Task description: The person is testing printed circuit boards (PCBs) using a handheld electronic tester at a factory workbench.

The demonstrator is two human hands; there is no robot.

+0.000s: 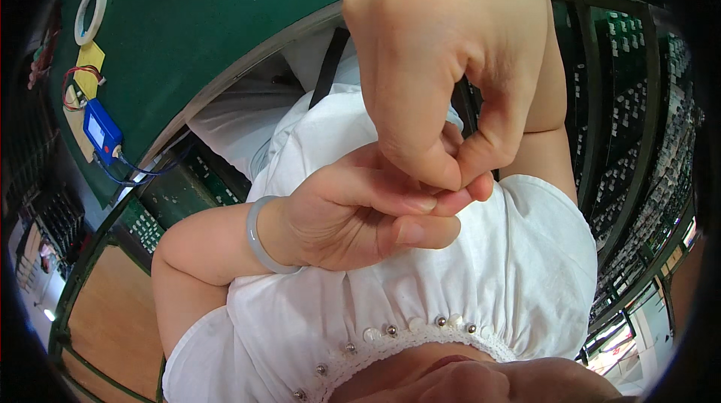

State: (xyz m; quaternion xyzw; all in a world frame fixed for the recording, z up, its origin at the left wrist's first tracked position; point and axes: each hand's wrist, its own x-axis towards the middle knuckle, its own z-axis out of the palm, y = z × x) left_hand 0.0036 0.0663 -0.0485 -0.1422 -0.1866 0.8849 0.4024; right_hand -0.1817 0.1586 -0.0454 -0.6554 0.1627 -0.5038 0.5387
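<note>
In front of my chest, my two hands meet in the middle of the head view. My left hand (338, 215) is turned palm up with its fingers curled, and a pale bangle (257, 238) circles that wrist. From above, my right hand (451, 50) reaches down with thumb and index finger pinched together. Its fingertips touch those of the left hand. Whatever lies between the fingers, if anything, is hidden or too small to name.
A green table (203, 12) curves across the far side. At its left lie a white tape roll (85, 37), yellow pieces (88, 80) and a blue device (100, 130) with cables. Dark racks holding green circuit boards (625, 33) stand on the right.
</note>
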